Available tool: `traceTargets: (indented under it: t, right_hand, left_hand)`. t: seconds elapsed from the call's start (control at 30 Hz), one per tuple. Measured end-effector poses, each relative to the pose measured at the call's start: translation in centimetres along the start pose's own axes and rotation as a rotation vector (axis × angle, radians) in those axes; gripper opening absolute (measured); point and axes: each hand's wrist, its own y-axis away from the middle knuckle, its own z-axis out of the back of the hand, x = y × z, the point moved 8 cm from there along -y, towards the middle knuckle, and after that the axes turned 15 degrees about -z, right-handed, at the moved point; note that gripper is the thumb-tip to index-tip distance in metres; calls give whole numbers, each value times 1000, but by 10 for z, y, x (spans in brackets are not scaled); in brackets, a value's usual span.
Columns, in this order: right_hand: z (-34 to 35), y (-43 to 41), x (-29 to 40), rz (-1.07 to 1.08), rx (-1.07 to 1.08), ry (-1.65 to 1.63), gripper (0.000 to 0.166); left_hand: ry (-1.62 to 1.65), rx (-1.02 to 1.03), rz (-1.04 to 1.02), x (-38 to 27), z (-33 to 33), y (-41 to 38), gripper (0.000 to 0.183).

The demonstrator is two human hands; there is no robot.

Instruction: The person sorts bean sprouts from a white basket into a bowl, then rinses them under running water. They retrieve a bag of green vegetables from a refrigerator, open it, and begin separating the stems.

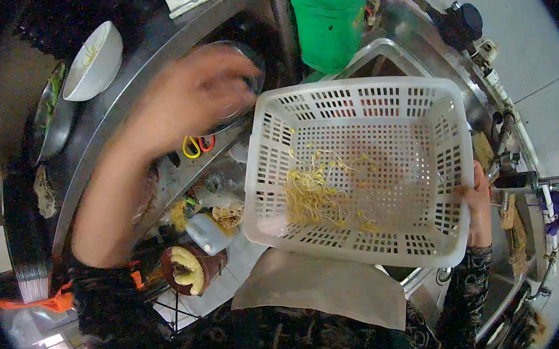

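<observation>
A white plastic basket (394, 158) with slotted walls is tilted in front of me. My right hand (476, 196) grips its right rim. Bean sprouts (314, 191) lie in a loose heap towards the left of its mesh floor, with a few strands scattered around. Beyond the basket's left rim, my left hand (225, 81) is blurred over a dark round vessel (253, 58). Whether its fingers hold anything cannot be made out. A white bowl (97, 61) with a few pale strands stands to the far left, beside a dish of green vegetables (53, 103).
A green gas-cylinder-like container (328, 23) stands behind the basket, near the metal sink's rim (398, 47). Scissors with yellow and red handles (198, 146) lie on the left counter. Below are a pale blue jug (209, 234) and a brown pot (217, 266). Pipes and a faucet (522, 182) line the right.
</observation>
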Motion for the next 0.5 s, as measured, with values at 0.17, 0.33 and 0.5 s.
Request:
traceTargets:
  t: [0.17,0.33,0.5]
  right_hand:
    - [-15,1,2,-12,67,-78,41]
    - [-14,5,3,-38,93,-149,42]
    - [-16,10,8,-59,38,-164,44]
  left_hand:
    - [-124,501,-262,29,-207,51,88]
    - [-293,646,-325,28,-258,62,97]
    - [-245,312,-441,31,-262,57,81]
